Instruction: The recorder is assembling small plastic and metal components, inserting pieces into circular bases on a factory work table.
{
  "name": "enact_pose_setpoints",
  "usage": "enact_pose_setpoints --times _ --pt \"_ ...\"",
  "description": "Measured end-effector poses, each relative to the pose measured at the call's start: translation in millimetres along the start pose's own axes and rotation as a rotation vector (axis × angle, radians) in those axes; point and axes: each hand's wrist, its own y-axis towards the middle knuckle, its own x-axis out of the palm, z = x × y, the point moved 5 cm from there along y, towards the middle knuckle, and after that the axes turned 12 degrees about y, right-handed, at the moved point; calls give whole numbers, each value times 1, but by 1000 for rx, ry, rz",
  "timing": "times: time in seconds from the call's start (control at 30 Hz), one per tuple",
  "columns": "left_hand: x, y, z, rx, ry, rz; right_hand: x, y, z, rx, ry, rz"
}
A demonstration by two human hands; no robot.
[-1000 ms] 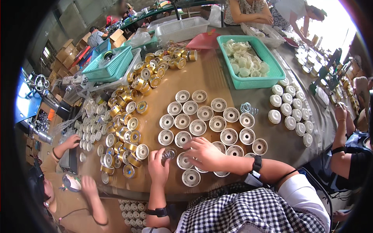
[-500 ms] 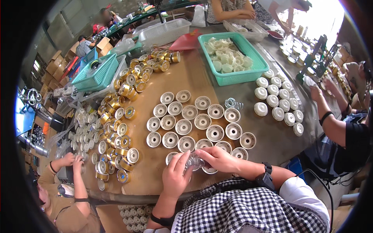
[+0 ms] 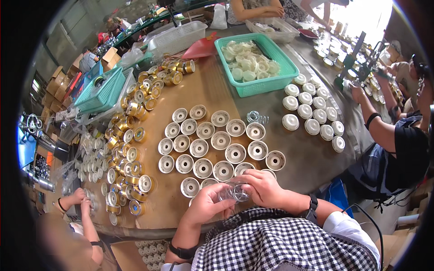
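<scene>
My left hand (image 3: 208,203) and my right hand (image 3: 266,186) meet near the table's front edge. Between them they grip shiny coil springs (image 3: 236,193); whether these are tangled together I cannot tell. The fingers of both hands are bent round the wire. Just beyond stand several round white cups (image 3: 203,168) with a hole in the middle of each, set out in loose rows; my hands partly hide the nearest ones. More coil springs (image 3: 257,118) lie at the right far end of the rows.
Gold-rimmed round parts (image 3: 132,153) are heaped along the left. A green basket (image 3: 259,90) holds translucent discs at the back. White-capped pieces (image 3: 312,113) stand in rows to the right. A co-worker's hands (image 3: 82,198) work at the left; another's arm (image 3: 370,115) reaches in from the right.
My hands have come slightly toward me and to the right among the cups, and the springs between them show more fully. The whole view has shifted, so the table's things sit further left.
</scene>
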Motion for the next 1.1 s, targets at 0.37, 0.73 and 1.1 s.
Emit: enact_pose_setpoints --times 0.37,0.73,1.1 --pt "13 16 -11 163 -22 403 -4 -15 38 734 1209 151" --pt "37 20 8 208 -74 323 -10 -16 26 257 857 203" --pt "44 20 4 -9 -838 -25 -28 -23 27 174 497 181"
